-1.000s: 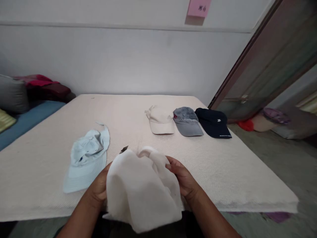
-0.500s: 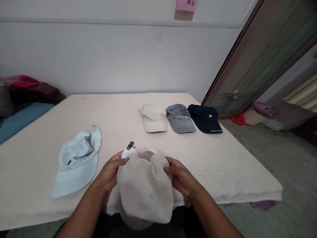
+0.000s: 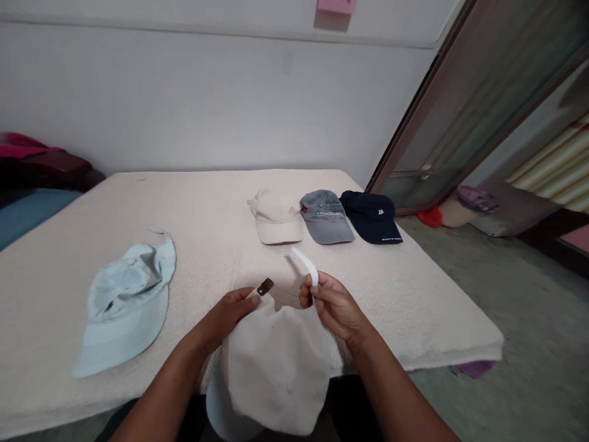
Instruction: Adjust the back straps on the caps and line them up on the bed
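Note:
A white cap (image 3: pixel 278 368) hangs at the near edge of the covered table, its brim low and toward me. My left hand (image 3: pixel 237 313) pinches the back edge of this cap beside a dark metal buckle (image 3: pixel 265 286). Between the thumb and fingers of my right hand (image 3: pixel 334 304) is the cap's loose white strap (image 3: pixel 305 264), its free end pointing up and to the left. Strap and buckle are apart. On the left lies a pale blue cap (image 3: pixel 131 301), its crown partly caved in and its own strap sticking out behind.
At the back right, a cream cap (image 3: pixel 277 216), a grey cap (image 3: pixel 326 218) and a navy cap (image 3: pixel 372 216) stand in a row on the white textured cover (image 3: pixel 207 209). A wall rises behind, with a pink note (image 3: pixel 337 6).
My right hand has shifted from the cap's side to its strap, which now stands up from the fingers. My left hand has moved right, closer to the buckle. The view has turned slightly.

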The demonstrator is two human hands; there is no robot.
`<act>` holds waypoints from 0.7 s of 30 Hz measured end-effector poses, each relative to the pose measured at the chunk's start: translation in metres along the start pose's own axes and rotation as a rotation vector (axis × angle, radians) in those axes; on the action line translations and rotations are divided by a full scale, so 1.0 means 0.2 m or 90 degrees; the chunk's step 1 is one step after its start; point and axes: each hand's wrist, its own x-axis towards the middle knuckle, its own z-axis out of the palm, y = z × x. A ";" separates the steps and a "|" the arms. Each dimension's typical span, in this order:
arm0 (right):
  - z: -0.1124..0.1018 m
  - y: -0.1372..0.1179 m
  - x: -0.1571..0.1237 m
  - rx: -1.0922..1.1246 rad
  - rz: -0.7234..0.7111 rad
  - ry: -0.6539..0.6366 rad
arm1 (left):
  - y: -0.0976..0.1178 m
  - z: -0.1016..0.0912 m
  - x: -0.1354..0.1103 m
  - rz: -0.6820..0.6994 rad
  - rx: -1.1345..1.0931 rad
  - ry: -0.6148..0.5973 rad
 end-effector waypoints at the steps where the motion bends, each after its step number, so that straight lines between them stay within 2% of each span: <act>1: -0.01 -0.01 0.00 0.007 -0.010 0.002 | -0.01 0.00 0.01 0.000 -0.023 0.003; 5: -0.01 -0.02 0.01 0.032 -0.010 0.003 | -0.01 0.04 0.04 0.065 -0.190 0.050; 7: 0.01 -0.01 0.02 0.011 0.002 -0.009 | -0.01 0.06 0.06 0.080 -0.224 0.040; 11: 0.02 0.00 0.01 -0.052 0.024 -0.009 | -0.02 0.09 0.07 0.084 -0.216 -0.017; 17: 0.01 -0.03 0.01 -0.065 0.002 0.023 | -0.04 0.09 0.07 0.071 -0.194 -0.002; 21: 0.00 -0.04 0.01 -0.041 0.009 0.007 | -0.04 0.10 0.06 0.074 -0.182 -0.031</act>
